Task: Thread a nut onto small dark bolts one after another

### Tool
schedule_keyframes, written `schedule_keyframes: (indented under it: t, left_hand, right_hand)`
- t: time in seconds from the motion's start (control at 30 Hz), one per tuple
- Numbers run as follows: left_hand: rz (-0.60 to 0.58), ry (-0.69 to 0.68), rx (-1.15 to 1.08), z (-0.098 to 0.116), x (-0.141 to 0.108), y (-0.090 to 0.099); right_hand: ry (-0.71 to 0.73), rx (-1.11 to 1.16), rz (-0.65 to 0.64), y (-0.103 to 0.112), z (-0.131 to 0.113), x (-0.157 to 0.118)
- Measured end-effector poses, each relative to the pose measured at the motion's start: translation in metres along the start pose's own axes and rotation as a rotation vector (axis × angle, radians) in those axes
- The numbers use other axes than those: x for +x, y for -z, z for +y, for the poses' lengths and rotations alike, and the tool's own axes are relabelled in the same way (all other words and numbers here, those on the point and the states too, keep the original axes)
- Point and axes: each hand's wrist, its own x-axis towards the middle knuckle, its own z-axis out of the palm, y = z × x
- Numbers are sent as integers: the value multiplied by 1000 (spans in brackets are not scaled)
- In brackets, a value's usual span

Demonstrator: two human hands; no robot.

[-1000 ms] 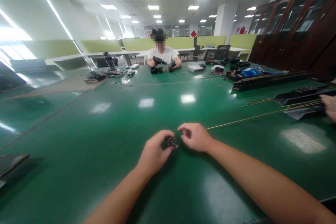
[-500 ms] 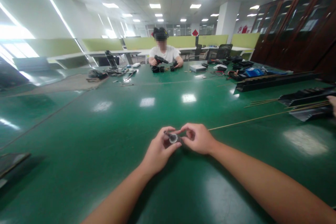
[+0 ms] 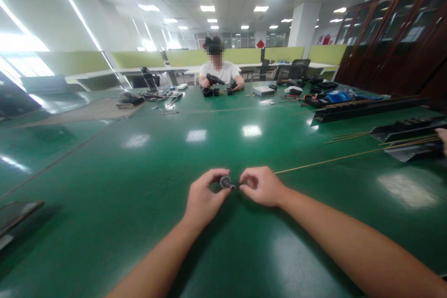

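Between the thumb and fingers of my left hand [image 3: 204,198] is a small grey metal part [image 3: 226,182] with a round flange and a narrow stem. The stem points right, toward my other hand. Just right of the part, and apart from it, my right hand [image 3: 261,186] is closed, its thumb and index fingertips near each other. Whether anything small lies between them I cannot make out. A thin brass rod [image 3: 324,163] runs along the green table [image 3: 146,223] from behind my right hand toward the right.
Opposite, a person [image 3: 221,72] holds a power drill [image 3: 214,79] over black parts. At right lie black metal channels [image 3: 366,109] with more brass rods; another person's hand [image 3: 443,135] shows at the edge. A flat dark board [image 3: 17,216] sits at left.
My hands have come apart slightly, the left moving left. The metal part has turned, so its stem now points right instead of up and left.
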Motion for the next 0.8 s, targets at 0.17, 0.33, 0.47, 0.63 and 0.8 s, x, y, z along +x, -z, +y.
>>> schedule_keyframes:
  t: [0.17,0.33,0.47,0.63,0.8]
  left_hand:
    - [-5,-10,-16,-1,0,0]
    - [-66,18,-16,2,0,0]
    - [-79,6,25,2,0,0]
    - [-104,31,30,-1,0,-1]
    - [-131,118,-34,-1,1,-1]
  right_hand:
    - [7,-1,-21,-1,0,-1]
    - [1,14,-41,-1,-1,-1]
    - [0,22,-55,-1,0,-1]
    - [11,10,-51,-1,0,-1]
    - [-3,10,-58,-2,0,-1]
